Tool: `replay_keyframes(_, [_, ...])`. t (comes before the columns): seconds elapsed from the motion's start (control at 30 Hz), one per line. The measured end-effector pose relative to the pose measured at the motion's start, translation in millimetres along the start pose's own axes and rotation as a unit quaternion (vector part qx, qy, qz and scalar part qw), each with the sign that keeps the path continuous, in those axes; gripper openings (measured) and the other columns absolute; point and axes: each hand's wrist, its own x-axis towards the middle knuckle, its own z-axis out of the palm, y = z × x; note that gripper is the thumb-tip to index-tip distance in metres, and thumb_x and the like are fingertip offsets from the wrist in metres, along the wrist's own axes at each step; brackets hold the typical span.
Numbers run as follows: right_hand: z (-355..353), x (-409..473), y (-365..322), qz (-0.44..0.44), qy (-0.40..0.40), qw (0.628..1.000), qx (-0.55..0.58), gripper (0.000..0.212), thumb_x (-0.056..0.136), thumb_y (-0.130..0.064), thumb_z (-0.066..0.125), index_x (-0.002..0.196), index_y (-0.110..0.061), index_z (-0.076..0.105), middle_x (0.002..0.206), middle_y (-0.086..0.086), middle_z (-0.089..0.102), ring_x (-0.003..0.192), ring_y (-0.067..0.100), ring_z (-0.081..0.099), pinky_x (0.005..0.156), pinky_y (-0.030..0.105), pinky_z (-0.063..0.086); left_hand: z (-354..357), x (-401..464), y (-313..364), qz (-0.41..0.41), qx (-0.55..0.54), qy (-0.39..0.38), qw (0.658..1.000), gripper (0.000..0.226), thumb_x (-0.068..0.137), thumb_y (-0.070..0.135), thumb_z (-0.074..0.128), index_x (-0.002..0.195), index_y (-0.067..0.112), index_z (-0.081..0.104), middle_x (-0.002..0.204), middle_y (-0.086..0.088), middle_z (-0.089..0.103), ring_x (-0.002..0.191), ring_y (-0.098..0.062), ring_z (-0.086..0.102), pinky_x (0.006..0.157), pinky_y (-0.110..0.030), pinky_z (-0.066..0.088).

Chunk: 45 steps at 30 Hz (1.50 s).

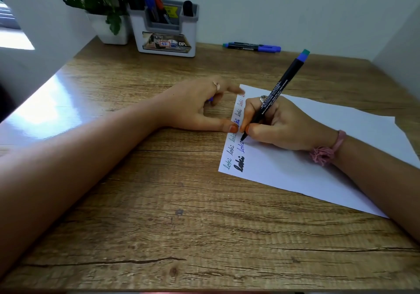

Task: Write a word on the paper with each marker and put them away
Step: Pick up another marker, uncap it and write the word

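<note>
Right hand [279, 125] grip pinches marker [272, 98], tip on paper [318, 168]; left hand [200, 105] holds cap.

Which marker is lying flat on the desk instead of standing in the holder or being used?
The blue-capped marker near the back wall, right of the holder. The others stand in the holder, except one the right hand writes with.

A desk nook, in a home or a small office (which of the two cannot be told). A wood-grain tabletop [159, 203] is closed in by plain pale walls [295, 9]. At the back stand a grey-and-white pen organiser [167, 32] full of markers and a white pot of flowers [106, 5]. Daylight glares from the left.
</note>
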Motion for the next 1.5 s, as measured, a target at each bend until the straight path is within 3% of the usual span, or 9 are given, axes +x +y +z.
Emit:
replay_keyframes(0.1, [0,-1,-2,-0.005,0.008,1.000,0.005,0.007,0.073,-0.007,0.057,0.074,0.000,0.059,0.064,0.003,0.060,0.054,0.005,0.050,0.051,0.014,0.040,2,-1,-3,-0.026,-0.072,0.034,0.997,0.087,0.068,0.064,0.066,0.135,0.024,0.027,0.095,0.020,0.039,0.073,0.012,0.046,0.060,-0.006,0.037])
replay_keyframes(0.2, [-2,-1,-3,0.000,0.033,0.997,0.071,0.011,0.077,0.001,0.047,0.074,-0.008,0.052,0.053,-0.014,0.058,0.039,0.001,0.042,0.040,0.011,0.033,2,-3,-6,-0.065,-0.176,0.058,0.981,0.053,0.079,0.029,0.052,0.123,0.028,0.022,0.098,0.008,0.040,0.078,0.000,0.048,0.069,-0.012,0.042])
replay_keyframes(0.43, [-9,2,-11,-0.013,0.076,0.984,0.158,0.007,0.076,-0.010,0.056,0.082,-0.011,0.056,0.059,-0.004,0.058,0.049,0.009,0.049,0.044,0.018,0.041,2,2,-11,-0.095,-0.214,0.059,0.970,0.045,0.086,-0.011,0.035,0.115,0.020,0.021,0.102,0.002,0.049,0.097,0.001,0.056,0.085,-0.013,0.042])
replay_keyframes(0.53, [-18,2,-16,0.006,0.096,0.980,0.176,0.026,0.078,-0.011,0.043,0.091,-0.011,0.065,0.082,0.001,0.070,0.071,0.011,0.061,0.055,0.024,0.044,3,1,-13,-0.088,-0.207,0.046,0.973,0.042,0.090,-0.005,0.042,0.115,0.023,0.023,0.106,0.005,0.049,0.097,0.006,0.060,0.087,-0.008,0.044])
replay_keyframes(0.67, [-24,1,-14,0.018,0.164,0.979,0.124,0.029,0.079,-0.013,0.043,0.098,-0.013,0.065,0.091,0.002,0.074,0.078,0.010,0.064,0.061,0.024,0.045,3,0,-11,-0.086,-0.182,0.035,0.979,0.029,0.091,0.002,0.049,0.117,0.008,0.037,0.081,0.010,0.045,0.068,0.013,0.052,0.070,-0.006,0.042])
replay_keyframes(0.93, [-16,2,-5,0.049,0.215,0.956,0.196,0.011,0.075,-0.013,0.055,0.086,-0.013,0.054,0.080,0.006,0.074,0.073,0.016,0.070,0.066,0.026,0.056,0,-1,-3,-0.081,-0.258,0.019,0.963,0.043,0.087,0.004,0.058,0.113,0.027,0.032,0.111,-0.004,0.053,0.102,-0.012,0.062,0.093,-0.024,0.050])
replay_keyframes(1.1, [-13,3,-1,0.065,0.217,0.948,0.224,0.008,0.089,-0.007,0.054,0.090,-0.015,0.056,0.087,0.006,0.074,0.087,0.024,0.071,0.075,0.034,0.056,-3,-1,-2,-0.089,-0.290,0.011,0.953,0.038,0.086,0.009,0.062,0.107,0.032,0.040,0.103,-0.003,0.060,0.095,-0.013,0.066,0.088,-0.027,0.054])
replay_keyframes(1.23, [-11,4,0,0.061,0.201,0.951,0.225,0.013,0.093,-0.009,0.048,0.102,-0.014,0.057,0.094,0.004,0.071,0.097,0.030,0.069,0.082,0.039,0.056,-3,0,-1,-0.095,-0.285,0.024,0.953,0.034,0.085,0.015,0.065,0.105,0.033,0.044,0.106,-0.004,0.061,0.096,-0.027,0.065,0.087,-0.041,0.054])
replay_keyframes(1.5, [-10,3,0,0.068,0.190,0.955,0.219,0.018,0.082,-0.019,0.055,0.099,-0.019,0.053,0.109,0.008,0.068,0.096,0.031,0.069,0.089,0.044,0.054,-5,1,3,-0.136,-0.385,0.109,0.906,0.042,0.076,0.009,0.072,0.105,0.022,0.046,0.100,0.001,0.060,0.089,-0.026,0.068,0.083,-0.031,0.057])
